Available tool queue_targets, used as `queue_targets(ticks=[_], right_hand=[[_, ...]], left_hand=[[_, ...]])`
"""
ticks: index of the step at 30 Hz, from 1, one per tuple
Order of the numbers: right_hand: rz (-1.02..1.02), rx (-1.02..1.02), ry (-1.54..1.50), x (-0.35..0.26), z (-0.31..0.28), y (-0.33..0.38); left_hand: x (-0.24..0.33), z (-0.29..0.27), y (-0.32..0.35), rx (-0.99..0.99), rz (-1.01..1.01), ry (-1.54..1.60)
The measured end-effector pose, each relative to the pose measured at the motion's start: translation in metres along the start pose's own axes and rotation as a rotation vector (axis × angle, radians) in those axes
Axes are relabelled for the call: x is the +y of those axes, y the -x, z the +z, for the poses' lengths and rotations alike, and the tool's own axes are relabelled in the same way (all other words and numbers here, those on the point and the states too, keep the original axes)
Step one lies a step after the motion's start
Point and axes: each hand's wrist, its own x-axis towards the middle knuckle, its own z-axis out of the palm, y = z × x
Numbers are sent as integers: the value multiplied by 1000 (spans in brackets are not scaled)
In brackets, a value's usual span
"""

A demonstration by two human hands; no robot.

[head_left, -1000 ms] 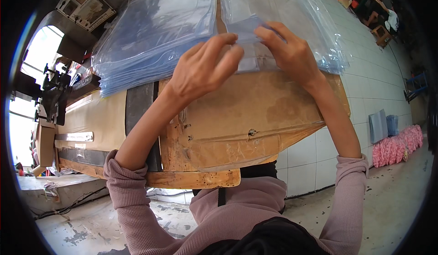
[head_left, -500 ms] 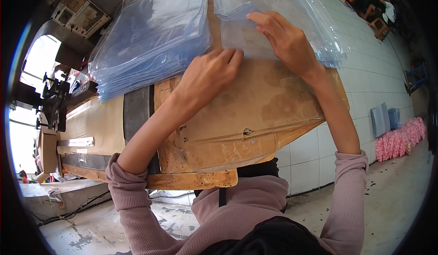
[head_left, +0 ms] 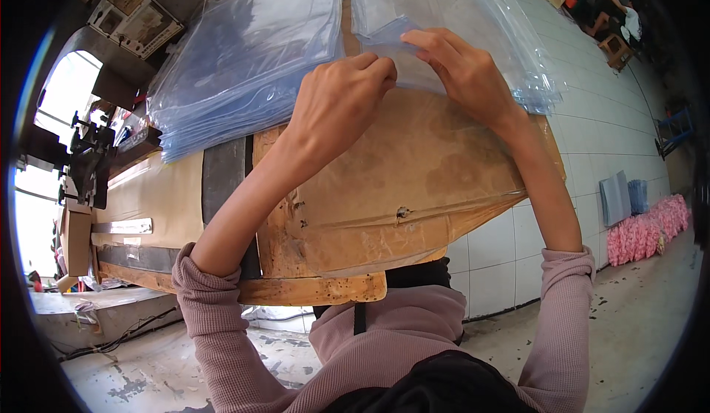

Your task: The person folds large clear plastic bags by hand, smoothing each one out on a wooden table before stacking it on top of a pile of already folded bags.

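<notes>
My left hand (head_left: 342, 101) is closed, thumb and fingers pinched together at the near left corner of a clear plastic sheet (head_left: 418, 73). The exact point of its grip is hidden behind the knuckles. Opposite it, my right hand (head_left: 473, 80) pinches a bluish folded flap (head_left: 388, 32) of the same sheet between thumb and forefinger. A stack of clear plastic sleeves (head_left: 237, 65) lies just left of my left hand. Another pile of clear plastic sleeves (head_left: 510, 36) spreads beyond and right of my right hand.
The worktable (head_left: 370, 169) has a brown, stained covering with a torn front edge. Black metal machinery (head_left: 89, 161) stands at the left. On the floor to the right sit a pink bundle (head_left: 647, 228) and blue-grey plastic sheets (head_left: 615, 198) against the tiled wall.
My left hand has lifted and moved slightly away from me, still pinched. My right hand has lowered a little, and the folded flap has shifted with it.
</notes>
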Motion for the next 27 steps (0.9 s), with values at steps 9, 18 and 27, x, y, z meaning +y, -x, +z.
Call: queue_targets(ticks=[9, 18, 27], right_hand=[[15, -10, 0, 0, -1, 2], [6, -12, 4, 0, -2, 1], [-12, -10, 13, 1, 0, 3]], left_hand=[[-1, -3, 2, -115, 6, -19], [-3, -10, 3, -313, -71, 14], [-9, -10, 5, -239, -22, -170]])
